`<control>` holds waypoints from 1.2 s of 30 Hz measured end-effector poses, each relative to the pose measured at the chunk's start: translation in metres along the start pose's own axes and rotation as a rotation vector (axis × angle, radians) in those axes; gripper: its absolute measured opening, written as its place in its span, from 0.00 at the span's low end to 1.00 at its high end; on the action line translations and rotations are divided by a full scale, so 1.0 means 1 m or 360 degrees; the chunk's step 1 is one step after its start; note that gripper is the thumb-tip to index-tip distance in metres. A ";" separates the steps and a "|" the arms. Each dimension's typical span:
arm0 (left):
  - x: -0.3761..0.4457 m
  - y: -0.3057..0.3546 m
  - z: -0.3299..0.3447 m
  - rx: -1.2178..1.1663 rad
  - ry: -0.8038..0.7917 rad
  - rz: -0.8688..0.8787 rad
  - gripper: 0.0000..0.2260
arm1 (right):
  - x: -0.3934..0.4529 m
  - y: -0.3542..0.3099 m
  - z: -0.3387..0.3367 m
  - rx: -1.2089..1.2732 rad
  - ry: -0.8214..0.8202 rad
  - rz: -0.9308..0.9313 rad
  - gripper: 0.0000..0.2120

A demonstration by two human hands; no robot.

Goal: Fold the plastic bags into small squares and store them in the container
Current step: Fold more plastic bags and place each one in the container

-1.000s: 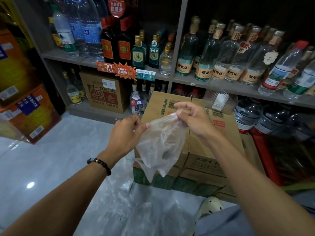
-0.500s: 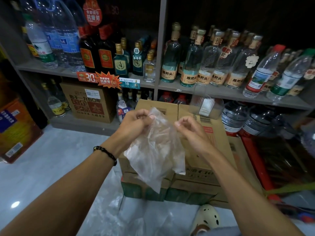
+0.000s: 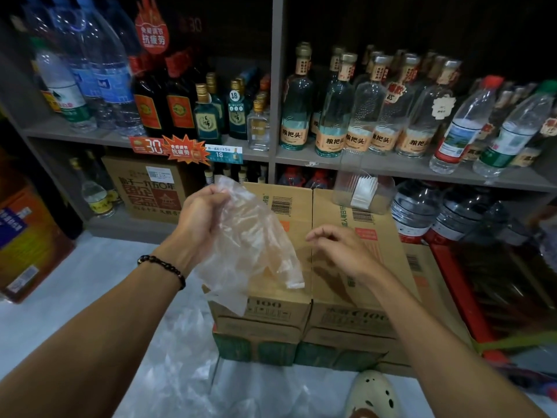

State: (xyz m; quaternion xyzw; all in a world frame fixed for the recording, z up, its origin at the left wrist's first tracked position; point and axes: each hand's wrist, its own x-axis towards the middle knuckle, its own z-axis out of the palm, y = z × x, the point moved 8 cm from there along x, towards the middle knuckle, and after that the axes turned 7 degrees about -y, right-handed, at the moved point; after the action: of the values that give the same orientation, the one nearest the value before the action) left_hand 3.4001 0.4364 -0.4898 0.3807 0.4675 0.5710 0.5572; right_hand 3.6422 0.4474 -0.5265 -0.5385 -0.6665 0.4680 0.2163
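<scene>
Shop aisle: stacked cartons (image 3: 340,267) serve as the surface before shelves (image 3: 391,167) of bottles (image 3: 334,110) labelled 粮把头, price tags (image 3: 150,145) 30 and 18. Left hand (image 3: 200,215) pinches a clear plastic bag (image 3: 250,248); right hand (image 3: 340,248) released, loosely curled.

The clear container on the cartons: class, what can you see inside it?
Inside the clear container, a row of white folded pieces stands on edge. Whether they are folded bags is too small to tell. It rests on the cardboard cartons, which hide whatever lies under it.

Foot in a clog (image 3: 372,395) cut off below
</scene>
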 end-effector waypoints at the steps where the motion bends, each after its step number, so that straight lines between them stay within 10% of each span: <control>1: 0.000 -0.001 0.000 -0.0015 0.0001 -0.0010 0.12 | 0.000 -0.004 0.006 0.0032 -0.0072 -0.0035 0.06; 7: 0.006 -0.009 0.001 -0.0052 -0.0032 -0.0039 0.10 | 0.019 0.010 0.050 -0.0031 -0.0247 0.0072 0.44; 16: 0.014 -0.015 -0.053 0.0398 0.0759 0.0095 0.13 | 0.028 0.023 -0.013 0.0472 0.0049 0.0138 0.04; 31: 0.065 -0.097 -0.066 0.0629 0.0771 -0.0376 0.12 | 0.079 0.038 -0.058 0.1129 0.0446 0.0258 0.04; 36: 0.052 -0.056 -0.045 0.1441 0.0728 0.0023 0.17 | 0.065 0.057 -0.043 0.0341 0.0499 0.0414 0.18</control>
State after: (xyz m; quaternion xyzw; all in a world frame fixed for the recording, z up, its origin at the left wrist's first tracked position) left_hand 3.3682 0.4799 -0.5606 0.4525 0.7756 0.3837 0.2157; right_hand 3.6845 0.5231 -0.5694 -0.6599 -0.4961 0.4707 0.3111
